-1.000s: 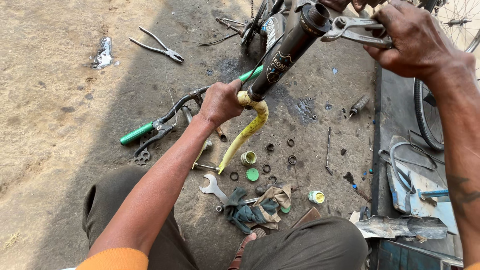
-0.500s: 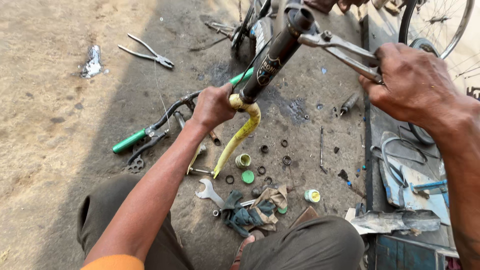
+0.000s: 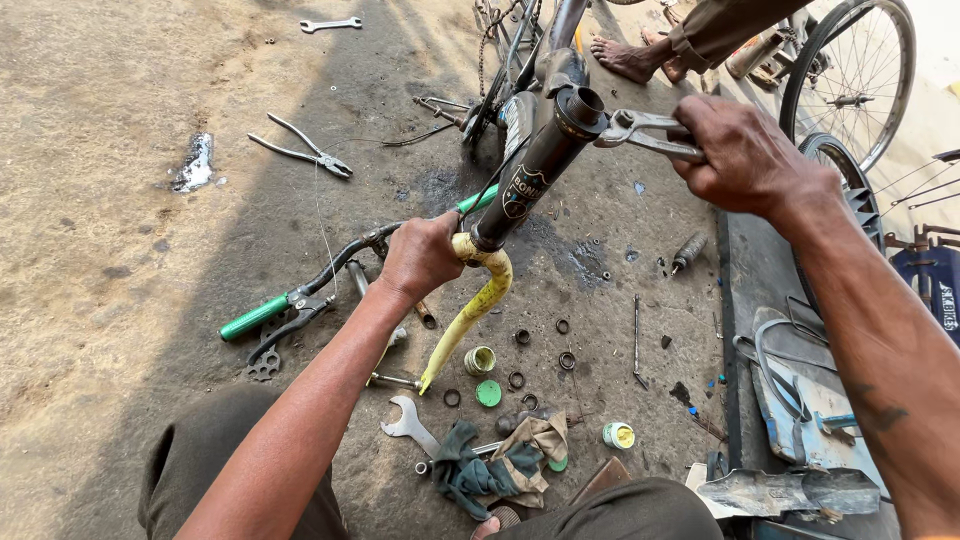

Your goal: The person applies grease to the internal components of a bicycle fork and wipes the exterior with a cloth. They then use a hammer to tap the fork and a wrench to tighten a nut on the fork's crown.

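Note:
My left hand (image 3: 422, 258) grips the crown of a yellow bicycle fork (image 3: 472, 310) where it enters the dark head tube (image 3: 535, 170) of a bike frame. My right hand (image 3: 745, 155) is closed on the handles of metal pliers (image 3: 640, 128); their jaws sit at the top ring of the head tube. Under the fork, on the ground, lie small rings and bearings (image 3: 540, 350), a yellow cup (image 3: 480, 360) and a green cap (image 3: 488, 393).
Green-grip handlebars (image 3: 300, 295) lie at the left, with pliers (image 3: 300, 152) and a spanner (image 3: 330, 23) farther off. A wrench (image 3: 410, 425) and rags (image 3: 495, 465) lie near my knees. Another person's bare feet (image 3: 625, 55) and a bicycle wheel (image 3: 850, 70) are at the top right.
The view shifted, so everything sits lower in the frame. My right hand swung the pliers' handles up and leftward around the head tube top. The left hand kept its grip on the fork.

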